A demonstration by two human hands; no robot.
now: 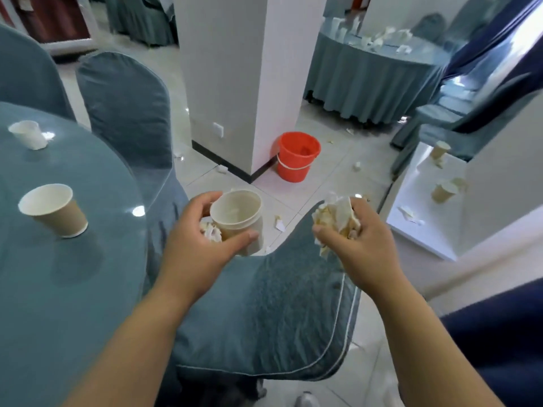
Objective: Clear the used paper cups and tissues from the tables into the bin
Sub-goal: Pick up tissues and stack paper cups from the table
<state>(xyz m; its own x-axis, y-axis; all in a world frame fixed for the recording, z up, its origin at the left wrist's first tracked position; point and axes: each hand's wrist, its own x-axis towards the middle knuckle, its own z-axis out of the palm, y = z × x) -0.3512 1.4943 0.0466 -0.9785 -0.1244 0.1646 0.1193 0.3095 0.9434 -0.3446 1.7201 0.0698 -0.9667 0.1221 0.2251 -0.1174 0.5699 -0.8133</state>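
- Glass-topped counter (88,274) carries two paper cups, one brown (54,210), one white (28,134).
- Orange bin (297,155) stands beside the pillar (235,69).
- Left hand (199,245) grip grasps a cup (236,217) and tissue.
- Right hand (361,242) grip clenches crumpled tissues (335,215).
- No readable writing.

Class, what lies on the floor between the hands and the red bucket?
In the head view, pale floor tiles with tissue scraps separate the hands from the red bucket.
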